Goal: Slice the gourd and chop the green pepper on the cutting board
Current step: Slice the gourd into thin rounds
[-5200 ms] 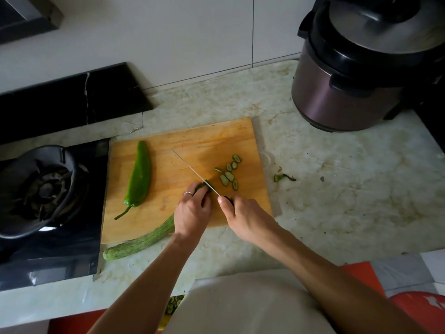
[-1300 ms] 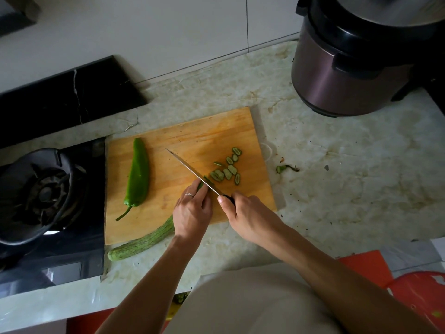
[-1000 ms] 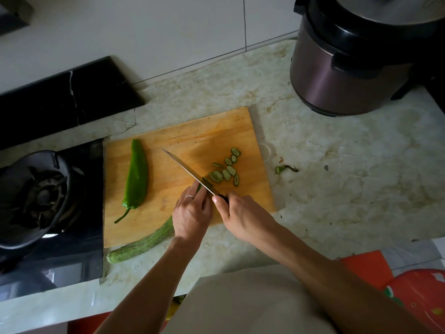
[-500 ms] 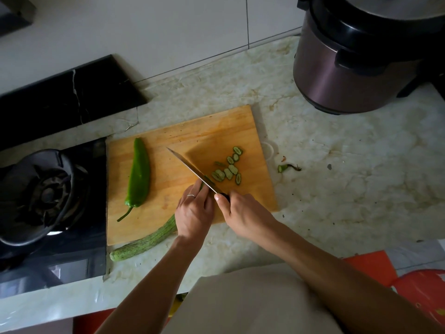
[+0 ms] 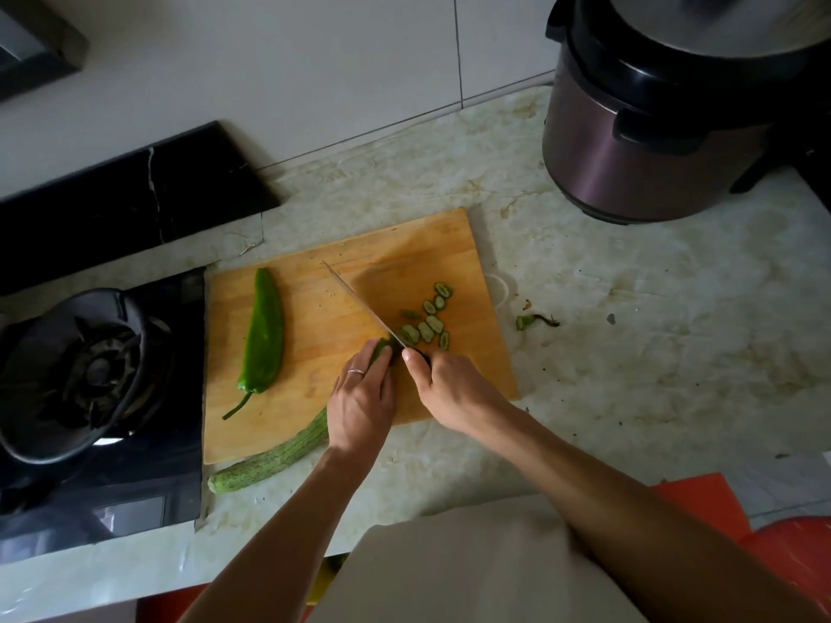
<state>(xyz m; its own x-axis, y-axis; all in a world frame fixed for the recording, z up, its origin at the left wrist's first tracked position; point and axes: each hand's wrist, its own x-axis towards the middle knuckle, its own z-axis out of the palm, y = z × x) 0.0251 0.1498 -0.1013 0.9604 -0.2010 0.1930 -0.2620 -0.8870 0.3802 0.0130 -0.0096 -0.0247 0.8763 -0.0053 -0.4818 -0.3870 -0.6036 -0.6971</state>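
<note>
wooden cutting board (image 5: 314, 379) lying on pale marbled counter (image 5: 652, 353), stove (image 5: 90, 379) to left, cooker (image 5: 665, 128) at far right. left hand (image 5: 362, 404) curling over gourd (image 5: 270, 460), pinning cut end down. right hand (image 5: 449, 388) gripping knife (image 5: 359, 303), blade angling far-left, edge sitting at gourd's end. slices (image 5: 427, 321) piling just right of blade, only handful. most of gourd remaining whole, tail overhanging board's near edge. green pepper (image 5: 264, 335) lying untouched at board's left. judging task early: slicing underway, pepper chopping not started.
</note>
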